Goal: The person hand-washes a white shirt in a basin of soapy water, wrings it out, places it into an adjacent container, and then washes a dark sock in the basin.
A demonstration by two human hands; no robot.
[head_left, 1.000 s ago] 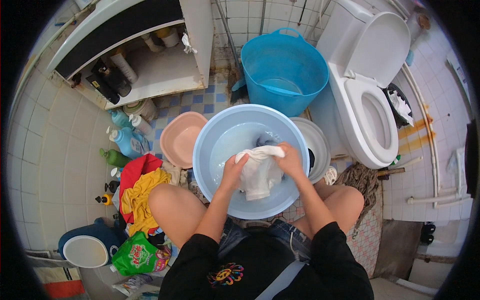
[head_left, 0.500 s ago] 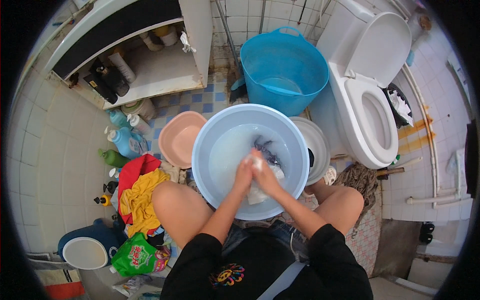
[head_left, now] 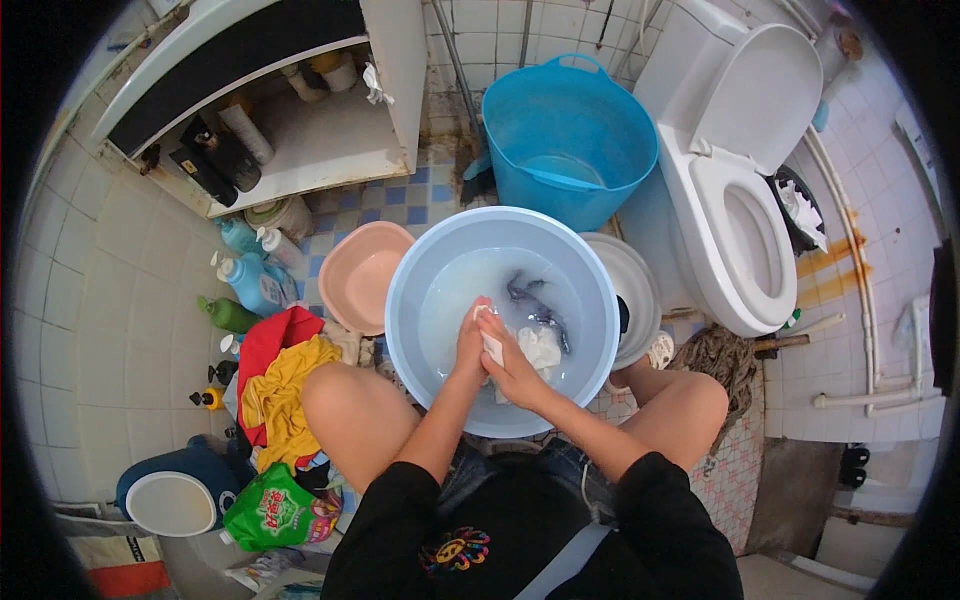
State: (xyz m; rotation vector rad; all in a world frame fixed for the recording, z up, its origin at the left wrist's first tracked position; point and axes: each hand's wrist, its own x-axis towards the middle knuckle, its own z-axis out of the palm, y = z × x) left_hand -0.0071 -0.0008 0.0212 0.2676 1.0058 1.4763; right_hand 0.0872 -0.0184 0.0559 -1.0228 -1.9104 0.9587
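A light blue wash basin (head_left: 404, 300) holding cloudy water stands between my knees. Over its near half, my left hand (head_left: 469, 346) and my right hand (head_left: 518, 374) press together, palm against palm. A fold of white cloth (head_left: 491, 346) shows between them, so both are closed on it. More white fabric (head_left: 541, 350) bunches in the water just right of my right hand; whether it is the same piece I cannot tell. A dark cloth (head_left: 531, 289) floats behind it, partly under the surface.
A pink basin (head_left: 362, 272) sits left of the wash basin, a blue tub (head_left: 570, 140) behind it, and a grey-white basin (head_left: 642, 300) at its right. The toilet (head_left: 735, 240) stands at right. Clothes (head_left: 285, 405) and several bottles (head_left: 255, 285) line the left.
My hands have shifted slightly left and nearer in the basin, still pressed together on the white cloth. More of the dark cloth and the bunched white fabric now shows.
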